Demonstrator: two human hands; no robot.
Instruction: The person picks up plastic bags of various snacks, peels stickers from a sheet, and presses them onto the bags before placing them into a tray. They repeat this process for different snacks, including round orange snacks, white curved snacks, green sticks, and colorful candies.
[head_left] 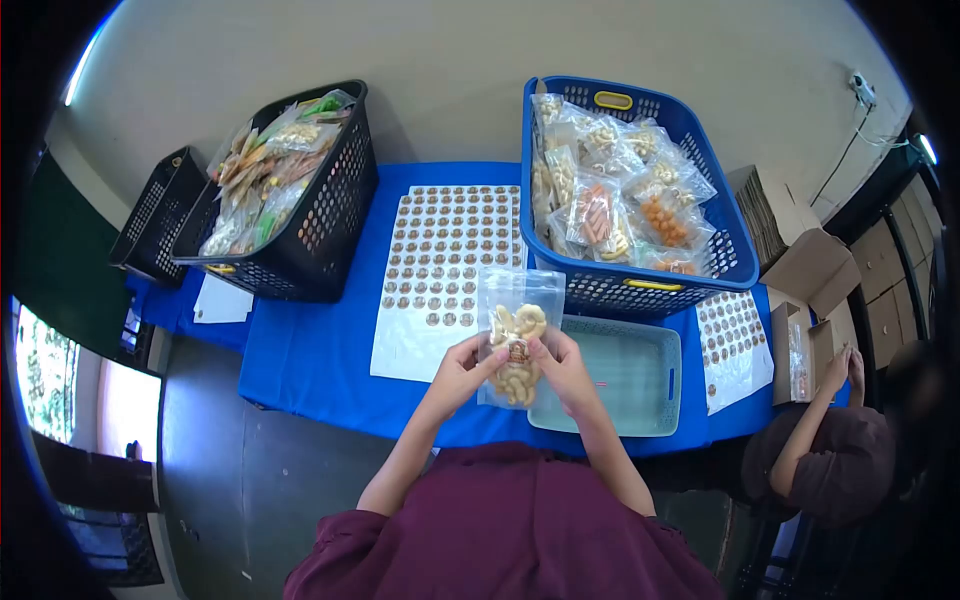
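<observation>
A clear plastic bag of pale curled snacks hangs upright between my hands, with a small round brown sticker on its front. My left hand grips its left edge, thumb on the front. On the right edge my right hand holds it in the same way, its thumb close to the sticker. Behind the bag lies a white sheet with rows of round stickers; its lower part is bare of stickers. A pale green tray sits just right of the bag, partly behind my right hand.
A blue basket of snack bags stands at the back right, a black basket of bags at the left. Another sticker sheet lies right of the tray. At far right, a co-worker's hands are beside an open cardboard box.
</observation>
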